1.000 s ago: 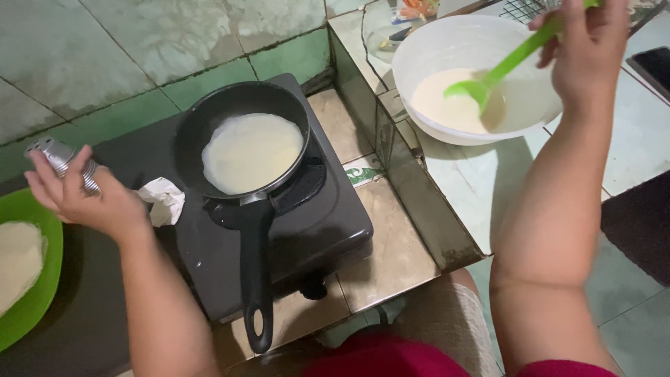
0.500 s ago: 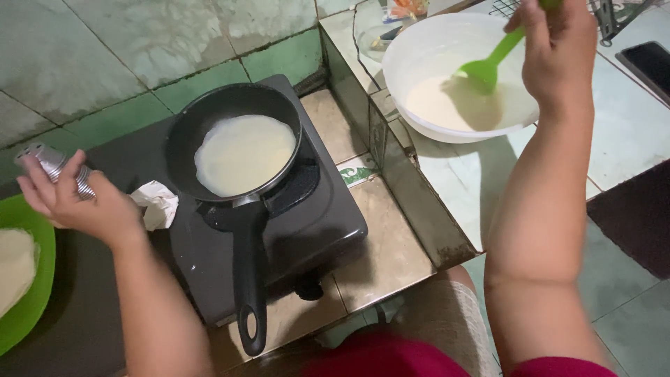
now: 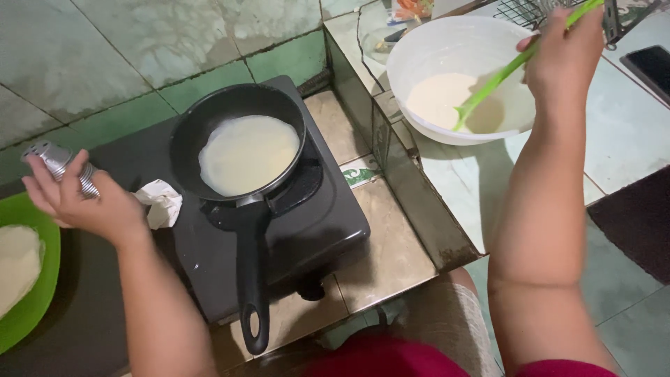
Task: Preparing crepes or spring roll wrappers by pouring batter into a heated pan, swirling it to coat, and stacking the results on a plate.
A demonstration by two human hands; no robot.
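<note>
At the bottom of the frame your knees are sitting under the low tiled surface (image 3: 391,258). Your left hand (image 3: 77,202), at the left edge, is clenching its fingers around a small ribbed metal shaker (image 3: 59,164); it looks light, hard and a little slick, so it is best gripped around the ribbed body. Just beside that hand a crumpled white cloth (image 3: 162,202) is lying against the black stove (image 3: 314,230), and a green plate (image 3: 31,307) with a pale flat cake is peeking in at the lower left.

In the centre, the black pan (image 3: 202,126) is sitting on the stove with a thin, soft, tearable pancake (image 3: 248,153) in it; its long handle (image 3: 252,279) is pointing toward you, overhanging the stove's near edge.

At the upper right your right hand (image 3: 565,59) is grasping a green ladle (image 3: 502,77), its bowl dipping into batter in the white bowl (image 3: 447,49). A raised tiled ledge (image 3: 419,202) is standing between stove and bowl; open room lies to its right.
</note>
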